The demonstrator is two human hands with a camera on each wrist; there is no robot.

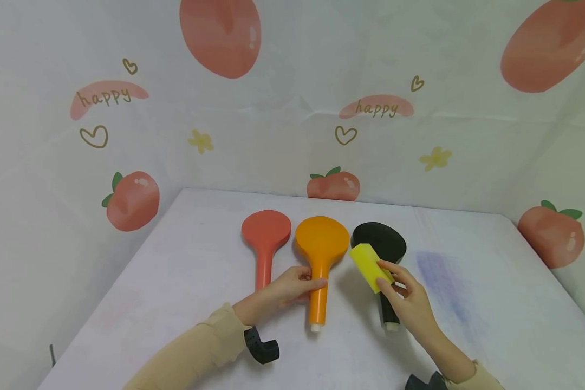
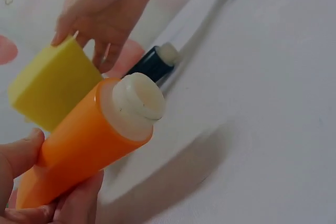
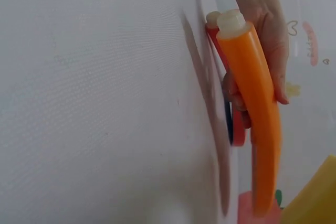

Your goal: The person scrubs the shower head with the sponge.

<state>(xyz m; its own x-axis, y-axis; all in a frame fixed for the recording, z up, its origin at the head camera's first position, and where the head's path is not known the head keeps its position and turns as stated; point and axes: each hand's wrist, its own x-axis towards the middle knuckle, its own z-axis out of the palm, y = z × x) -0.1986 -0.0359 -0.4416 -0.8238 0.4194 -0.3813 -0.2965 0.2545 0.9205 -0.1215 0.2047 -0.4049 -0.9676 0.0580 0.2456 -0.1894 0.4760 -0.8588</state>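
My left hand [image 1: 292, 284] grips the tubular handle of an orange paddle [image 1: 322, 241], thumb on top. This paddle has a round head and a white plug [image 2: 139, 98] at its handle end. In the right wrist view its handle is raised off the table. A yellow sponge block [image 1: 368, 265] is pinched between the thumb and fingers of my right hand [image 1: 411, 303]. The sponge is held apart from the orange paddle's head, to its right. Behind the sponge lies a black paddle [image 1: 377, 238], partly hidden by it and the right hand.
To the left lies a red paddle [image 1: 266, 233], its lower handle covered by my left hand and arm. The white-covered table [image 1: 468, 244] has a bluish smudge [image 1: 441, 281] at right. A white backdrop printed with fruit [image 1: 273, 124] rises behind it.
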